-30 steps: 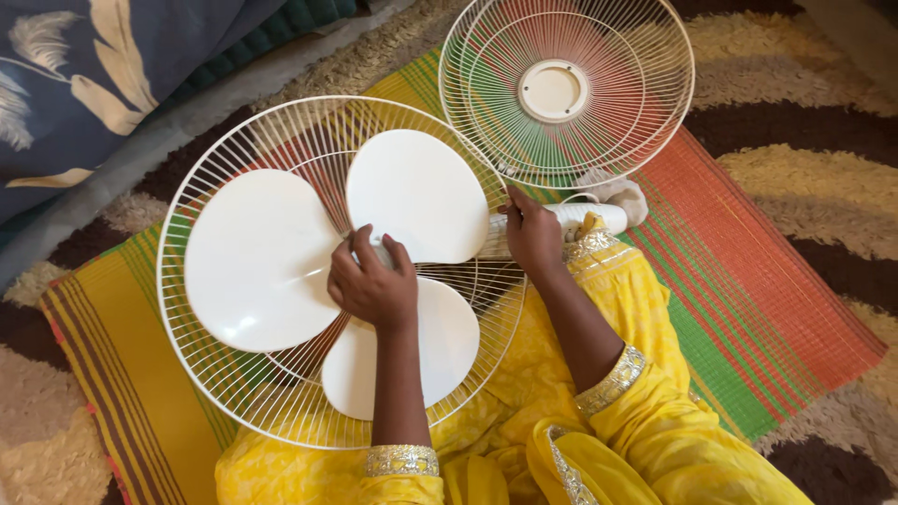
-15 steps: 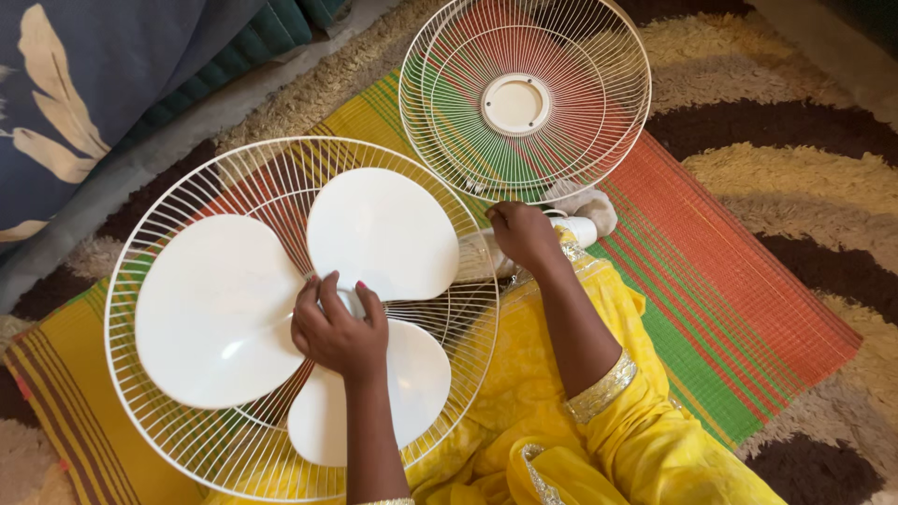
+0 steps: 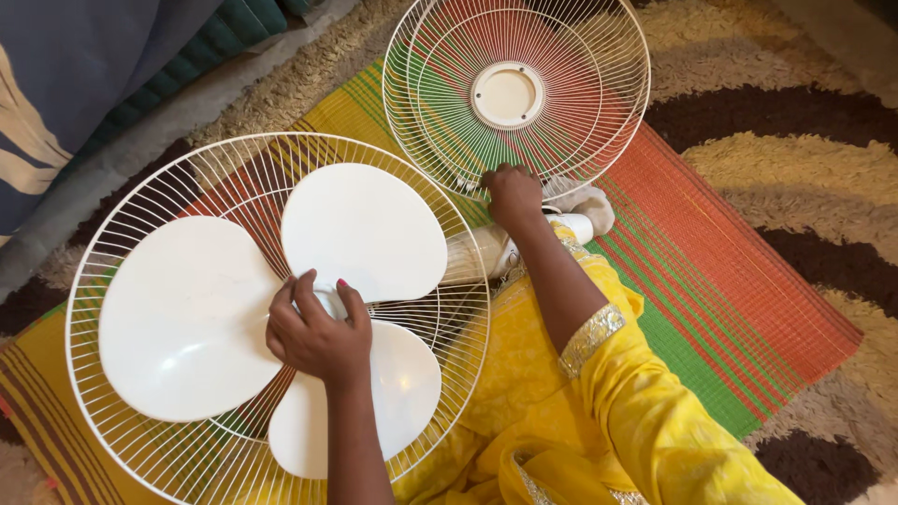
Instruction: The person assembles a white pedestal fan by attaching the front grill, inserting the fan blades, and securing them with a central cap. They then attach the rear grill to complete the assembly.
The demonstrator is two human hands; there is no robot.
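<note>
A white three-bladed fan blade [image 3: 360, 224] sits inside a white wire rear guard [image 3: 140, 187] lying on a striped mat. My left hand [image 3: 316, 335] is closed around the hub at the middle of the blades. My right hand [image 3: 513, 194] reaches to the lower rim of the loose front wire guard [image 3: 599, 93], fingers curled at its edge; whether it grips the wire is unclear. Just below that hand lies the fan's white motor housing [image 3: 472, 254], partly hidden by the rear guard and my wrist.
The striped mat [image 3: 711, 252] of yellow, green and orange lies on a shaggy brown and cream rug [image 3: 804, 140]. A blue patterned cushion [image 3: 65, 75] and dark green fabric lie at the top left. My yellow clothing [image 3: 599, 411] fills the bottom. A crumpled cloth [image 3: 585, 198] lies by the motor.
My right hand has left the motor housing and moved up to the rim of the front guard. The view has shifted, so the fan sits lower and further left. My left hand stays on the hub.
</note>
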